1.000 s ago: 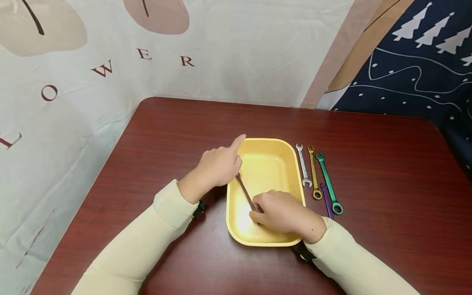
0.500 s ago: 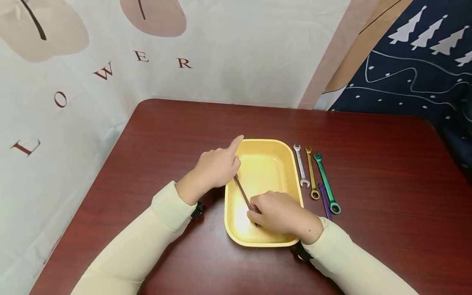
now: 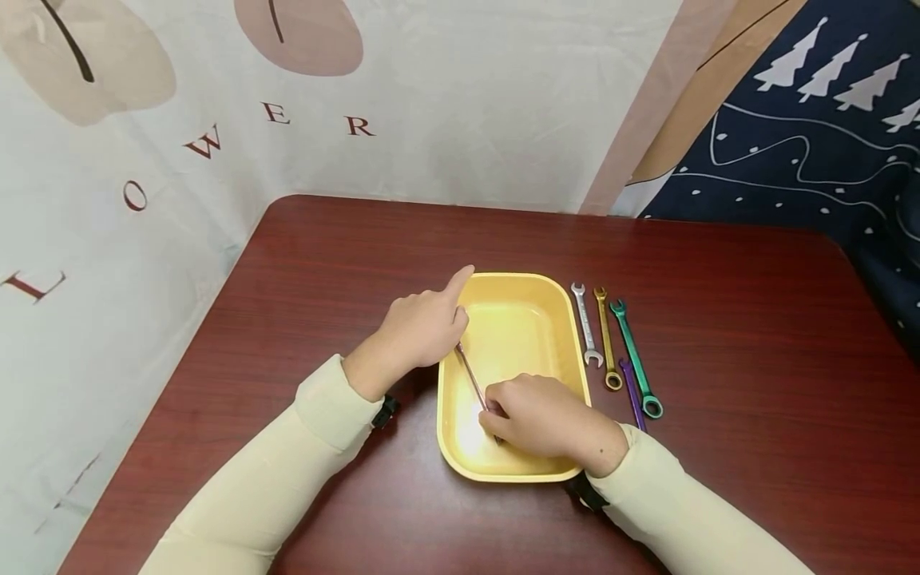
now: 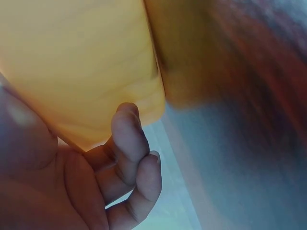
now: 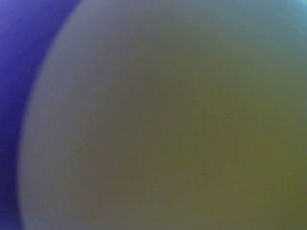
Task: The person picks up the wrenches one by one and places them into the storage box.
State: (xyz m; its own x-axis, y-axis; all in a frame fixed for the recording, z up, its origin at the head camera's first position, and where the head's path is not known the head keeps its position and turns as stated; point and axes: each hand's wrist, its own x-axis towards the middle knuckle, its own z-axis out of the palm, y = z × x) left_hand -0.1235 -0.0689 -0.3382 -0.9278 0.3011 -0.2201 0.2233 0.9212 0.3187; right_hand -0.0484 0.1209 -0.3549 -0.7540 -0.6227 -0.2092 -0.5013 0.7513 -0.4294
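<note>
A yellow plastic bin (image 3: 553,335) sits on the dark red table. My left hand (image 3: 417,327) grips its left rim, the index finger stretched along the edge. In the left wrist view, curled fingers (image 4: 129,134) lie against the bin's outer wall (image 4: 91,62). Reaching inside the bin, my right hand (image 3: 542,419) pinches the near part of a slim reddish metal wrench (image 3: 470,375). The wrench slants from the left wall to the bin floor, its far tip beside the left hand. The right wrist view is filled by a blurred pale surface.
Right of the bin lie a silver wrench (image 3: 584,323), a gold wrench (image 3: 606,335), a green wrench (image 3: 634,351) and a shorter purple wrench (image 3: 632,391), partly hidden by the right sleeve. Behind the table (image 3: 755,359) hangs a printed cloth (image 3: 467,104).
The head view has shifted slightly. Both hands keep their places at the bin, and the wrench's near tip now shows a little more below the right hand.
</note>
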